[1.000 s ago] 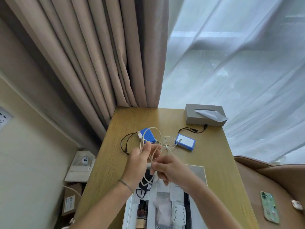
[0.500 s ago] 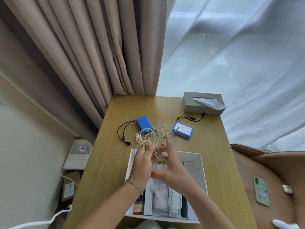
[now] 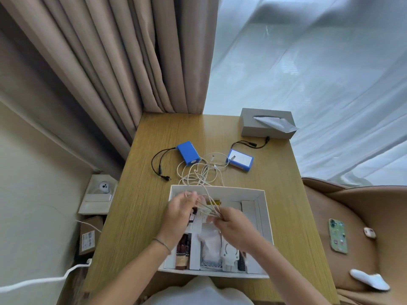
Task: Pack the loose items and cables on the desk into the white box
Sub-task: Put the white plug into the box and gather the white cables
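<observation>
- Basically both hands, left hand (image 3: 179,209) and right hand (image 3: 231,221), pinch white cable (image 3: 199,172) strands over white box (image 3: 262,194), likely gathering loops to fit inside
- rest of cable trails just beyond box
- blue packs (image 3: 188,153) beyond box, unpacked

Both forearms are reaching in from 6 o'clock. The left hand (image 3: 179,211) is sitting at 9 o'clock of the right hand (image 3: 233,225), both with fingers (image 3: 193,198) curling, pinching white strands between them.

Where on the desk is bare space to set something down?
The desk is bare behind the blue packs, left of the tissue box, and along both sides of the white box. The cable tangle crowds the middle.
</observation>
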